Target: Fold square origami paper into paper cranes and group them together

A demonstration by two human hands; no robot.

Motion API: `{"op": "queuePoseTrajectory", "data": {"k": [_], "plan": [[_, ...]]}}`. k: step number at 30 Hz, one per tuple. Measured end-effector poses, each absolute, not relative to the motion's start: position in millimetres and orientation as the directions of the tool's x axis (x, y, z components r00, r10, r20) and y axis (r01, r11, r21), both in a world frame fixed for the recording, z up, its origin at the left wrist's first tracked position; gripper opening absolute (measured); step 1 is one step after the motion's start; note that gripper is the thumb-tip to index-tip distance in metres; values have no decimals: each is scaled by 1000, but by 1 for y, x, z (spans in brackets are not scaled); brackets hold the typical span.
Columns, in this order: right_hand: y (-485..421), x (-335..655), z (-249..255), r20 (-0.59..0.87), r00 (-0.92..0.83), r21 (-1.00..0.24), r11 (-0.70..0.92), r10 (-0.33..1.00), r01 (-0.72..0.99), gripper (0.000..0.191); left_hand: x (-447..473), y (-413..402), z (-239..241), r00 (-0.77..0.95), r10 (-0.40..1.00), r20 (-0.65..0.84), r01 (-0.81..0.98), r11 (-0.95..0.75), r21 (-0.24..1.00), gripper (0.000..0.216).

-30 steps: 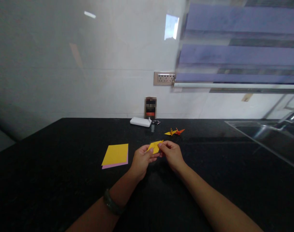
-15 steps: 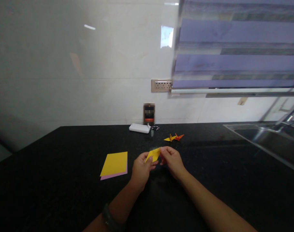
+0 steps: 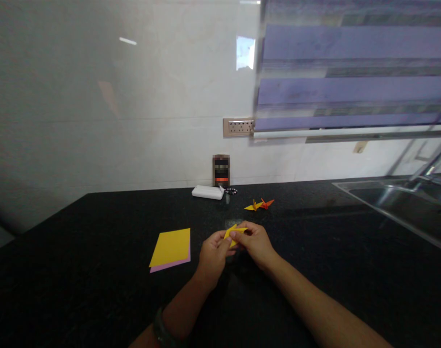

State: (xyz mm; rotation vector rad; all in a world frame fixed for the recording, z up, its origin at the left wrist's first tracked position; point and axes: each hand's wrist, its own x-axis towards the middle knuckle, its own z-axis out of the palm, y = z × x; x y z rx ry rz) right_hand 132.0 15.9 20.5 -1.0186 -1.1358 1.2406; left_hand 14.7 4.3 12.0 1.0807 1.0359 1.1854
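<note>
Both of my hands meet over the black countertop (image 3: 78,270) and pinch a small folded yellow paper (image 3: 232,230). My left hand (image 3: 213,253) grips its lower left side with fingers curled. Closed on the paper's right side is my right hand (image 3: 254,242), its thumb and forefinger on the top edge. Much of the paper is hidden by the fingers. A flat stack of square sheets (image 3: 170,248), yellow on top with pink beneath, lies on the counter just left of my left hand.
Two small paper cranes, one yellow (image 3: 252,206) and one orange (image 3: 266,203), sit beyond my hands. A white box (image 3: 207,192) and a dark upright packet (image 3: 220,170) stand by the wall. A steel sink (image 3: 405,205) is at the right. Window blinds (image 3: 350,72) hang above.
My hands have drawn closer together and the yellow paper now looks narrower, more covered by my fingers. The camera view has shifted slightly.
</note>
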Motion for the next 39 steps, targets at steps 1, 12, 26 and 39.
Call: {"op": "queuePoseTrajectory", "data": {"k": [1,12,26,39], "plan": [[16,133,21,84,-25,-984,79,996,-157,17,15,4,12,104,993,-46,-182,64,981,29],[21,135,13,170,-27,-980,166,985,-113,26,14,4,13,48,999,-2,-185,11,983,33],[30,142,9,72,20,-981,75,997,-181,47,16,4,12,97,994,-59,-185,77,980,29],[26,142,11,171,47,-983,174,984,-56,32,15,4,12,84,995,-58,-231,76,970,33]]}}
